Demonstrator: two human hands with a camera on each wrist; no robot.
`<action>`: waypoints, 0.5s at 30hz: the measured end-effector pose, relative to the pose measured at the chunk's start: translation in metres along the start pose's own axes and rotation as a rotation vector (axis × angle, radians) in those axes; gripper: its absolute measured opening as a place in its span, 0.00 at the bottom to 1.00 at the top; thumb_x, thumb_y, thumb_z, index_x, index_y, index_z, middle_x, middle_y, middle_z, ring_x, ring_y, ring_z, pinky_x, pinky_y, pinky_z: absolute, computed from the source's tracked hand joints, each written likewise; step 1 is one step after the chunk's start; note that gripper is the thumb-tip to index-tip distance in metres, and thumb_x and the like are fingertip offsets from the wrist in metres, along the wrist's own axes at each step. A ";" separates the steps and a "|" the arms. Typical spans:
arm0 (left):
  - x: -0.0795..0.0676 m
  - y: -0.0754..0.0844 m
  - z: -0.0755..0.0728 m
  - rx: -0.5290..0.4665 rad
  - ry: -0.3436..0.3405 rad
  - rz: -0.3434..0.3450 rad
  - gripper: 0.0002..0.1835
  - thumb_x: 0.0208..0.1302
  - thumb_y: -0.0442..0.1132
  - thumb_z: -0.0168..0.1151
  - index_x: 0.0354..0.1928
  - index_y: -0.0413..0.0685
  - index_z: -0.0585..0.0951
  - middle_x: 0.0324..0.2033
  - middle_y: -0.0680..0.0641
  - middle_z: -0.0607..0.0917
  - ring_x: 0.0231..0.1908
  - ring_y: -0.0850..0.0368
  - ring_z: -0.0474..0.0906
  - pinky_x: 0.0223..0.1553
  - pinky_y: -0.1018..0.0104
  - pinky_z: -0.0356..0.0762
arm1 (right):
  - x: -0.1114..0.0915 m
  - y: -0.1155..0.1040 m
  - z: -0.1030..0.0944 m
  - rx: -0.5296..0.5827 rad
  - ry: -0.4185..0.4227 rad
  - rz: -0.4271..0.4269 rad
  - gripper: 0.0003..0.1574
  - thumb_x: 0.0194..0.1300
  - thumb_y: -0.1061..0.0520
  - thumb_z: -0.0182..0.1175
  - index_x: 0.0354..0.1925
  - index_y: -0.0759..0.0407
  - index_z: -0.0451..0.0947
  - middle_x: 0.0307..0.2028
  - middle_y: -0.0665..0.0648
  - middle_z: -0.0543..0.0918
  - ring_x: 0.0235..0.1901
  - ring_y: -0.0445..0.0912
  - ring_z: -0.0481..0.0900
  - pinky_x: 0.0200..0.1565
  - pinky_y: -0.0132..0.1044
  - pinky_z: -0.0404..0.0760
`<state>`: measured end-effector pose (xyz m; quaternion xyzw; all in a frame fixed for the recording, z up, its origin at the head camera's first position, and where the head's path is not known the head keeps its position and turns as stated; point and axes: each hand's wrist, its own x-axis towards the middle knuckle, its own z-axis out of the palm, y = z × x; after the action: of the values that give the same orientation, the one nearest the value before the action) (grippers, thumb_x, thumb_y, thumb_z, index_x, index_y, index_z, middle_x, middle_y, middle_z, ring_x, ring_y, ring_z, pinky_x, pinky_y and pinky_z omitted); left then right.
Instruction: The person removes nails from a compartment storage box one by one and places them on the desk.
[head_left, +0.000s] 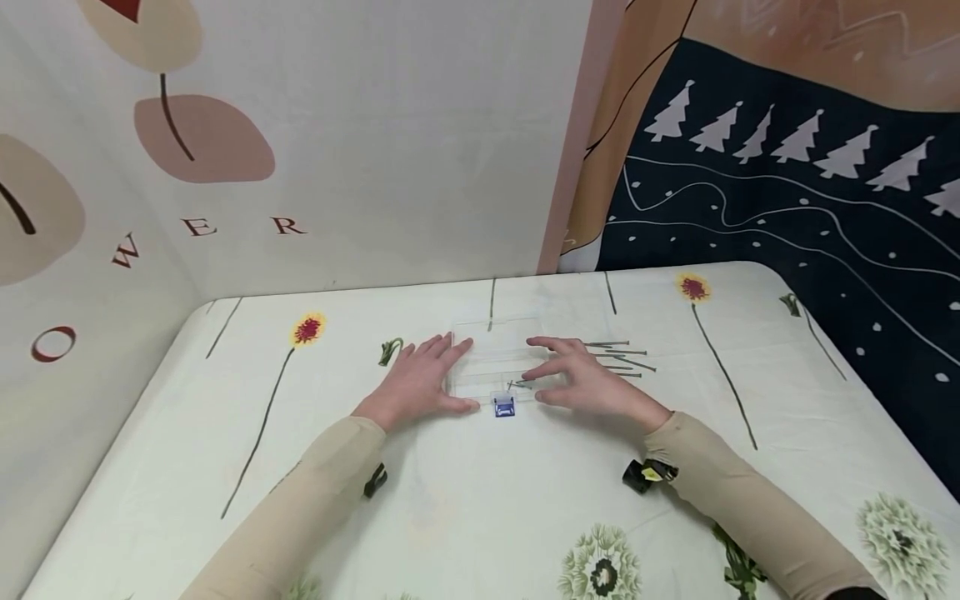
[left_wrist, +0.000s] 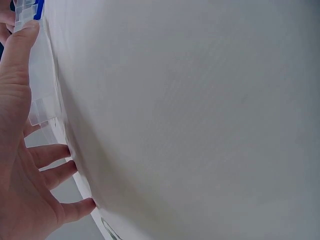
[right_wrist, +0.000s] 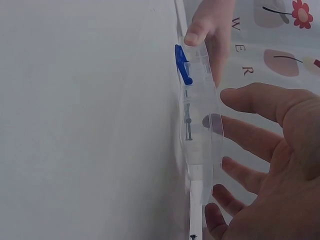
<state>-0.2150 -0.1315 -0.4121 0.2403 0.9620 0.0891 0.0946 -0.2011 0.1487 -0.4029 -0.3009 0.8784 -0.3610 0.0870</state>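
Clear box (head_left: 486,362) on floral cloth (head_left: 465,500), hangings (head_left: 420,150) behind

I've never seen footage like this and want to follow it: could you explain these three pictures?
There is no machine here, just a person's left hand and right hand. The wide picture comes from a camera worn on the head; the other two come from cameras on each wrist. On a flower-printed cloth lies a clear plastic box with a blue latch at its near edge. Inside are small metal pieces; longer ones, likely nails or screws, lie to the right. The left hand rests at the box's left side, thumb at the near edge. The right hand's fingers are spread at the right side; whether they touch the box is hard to tell. Neither grip seems closed around anything.
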 end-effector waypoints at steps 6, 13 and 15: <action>0.000 0.000 0.000 -0.005 0.000 0.001 0.55 0.50 0.72 0.63 0.75 0.53 0.57 0.72 0.37 0.55 0.70 0.39 0.51 0.65 0.36 0.48 | 0.000 -0.002 0.002 -0.016 -0.023 -0.006 0.18 0.58 0.58 0.67 0.49 0.56 0.85 0.69 0.59 0.64 0.64 0.60 0.56 0.61 0.61 0.59; 0.000 0.000 0.000 -0.002 0.000 -0.001 0.55 0.50 0.72 0.63 0.75 0.53 0.57 0.72 0.37 0.55 0.70 0.39 0.51 0.65 0.36 0.48 | 0.001 -0.001 0.004 -0.052 -0.042 -0.028 0.21 0.57 0.58 0.68 0.50 0.58 0.84 0.69 0.61 0.62 0.64 0.62 0.55 0.60 0.62 0.59; 0.000 0.000 0.000 0.001 -0.001 -0.004 0.55 0.50 0.72 0.63 0.75 0.53 0.57 0.72 0.37 0.55 0.70 0.39 0.51 0.65 0.36 0.48 | 0.001 -0.001 0.005 -0.068 -0.056 -0.021 0.22 0.57 0.57 0.69 0.51 0.58 0.84 0.70 0.60 0.61 0.64 0.62 0.54 0.60 0.62 0.59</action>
<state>-0.2146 -0.1313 -0.4123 0.2383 0.9625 0.0881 0.0953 -0.1998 0.1445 -0.4058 -0.3230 0.8841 -0.3232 0.0974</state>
